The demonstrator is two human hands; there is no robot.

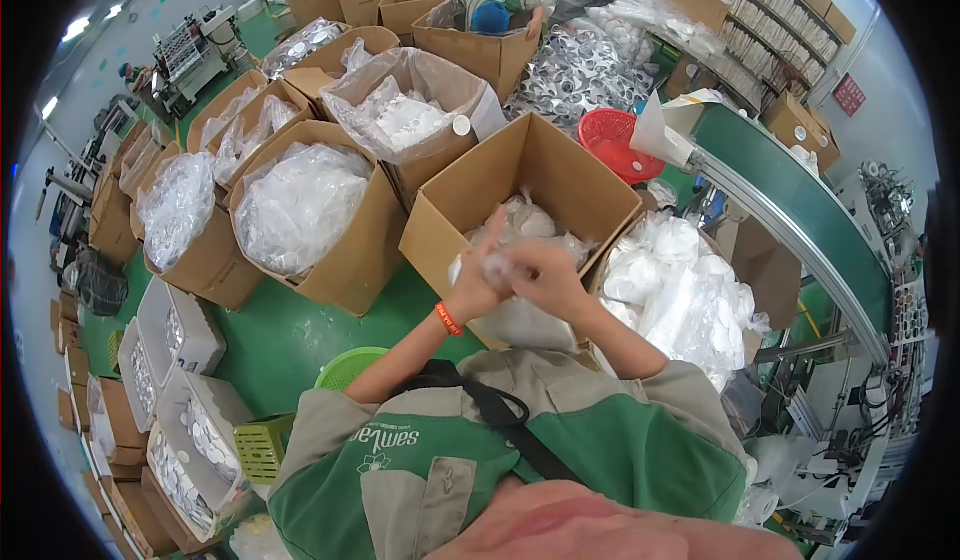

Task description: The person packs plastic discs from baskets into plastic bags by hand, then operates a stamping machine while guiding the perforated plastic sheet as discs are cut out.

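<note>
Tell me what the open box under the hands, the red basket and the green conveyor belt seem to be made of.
The open box looks like matte brown cardboard, judging by its flat, thin-edged walls. The red basket is probably moulded plastic: evenly coloured, with a perforated wall. The conveyor belt has a smooth, dark green surface, perhaps PVC or rubber; the look leaves that open.

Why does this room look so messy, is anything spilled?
Maybe: silvery scraps lie heaped loosely beside the red basket, while much other stuff sits in boxes. Also odd, a lone white disc shows at a box's edge, apart from the bagged pieces.
</note>
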